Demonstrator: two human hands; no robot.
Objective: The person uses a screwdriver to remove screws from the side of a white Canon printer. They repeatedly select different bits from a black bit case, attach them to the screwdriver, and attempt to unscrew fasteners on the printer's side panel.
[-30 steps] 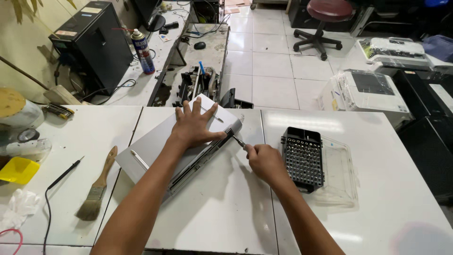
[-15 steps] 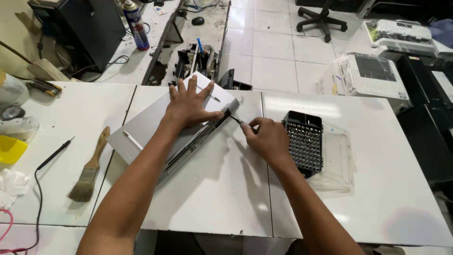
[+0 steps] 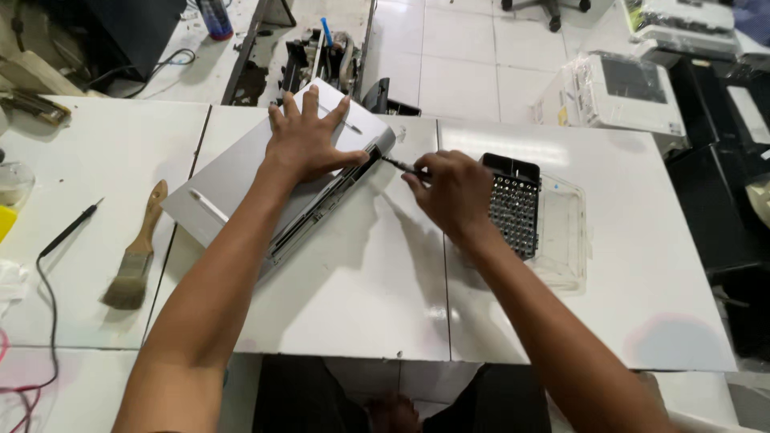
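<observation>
Left hand (image 3: 309, 140) flat, fingers spread on silver laptop (image 3: 241, 180), right hand (image 3: 451, 192) pinching thin screwdriver (image 3: 399, 165), black bit case (image 3: 513, 210) full of bits in clear tray (image 3: 565, 232)

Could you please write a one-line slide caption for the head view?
Left hand flat on a grey laptop, right hand pressing a thin tool into its edge.

- Just past the right hand (image 3: 453, 192), touching its far side, a black bit case (image 3: 513, 210) sits open, rows of silver tips showing, its clear plastic lid (image 3: 561, 232) lying flat beside it.
- Well beyond that hand, on the floor, a white boxy machine (image 3: 613, 92) with a dark top panel and a small yellow label (image 3: 563, 117) on its side.
</observation>
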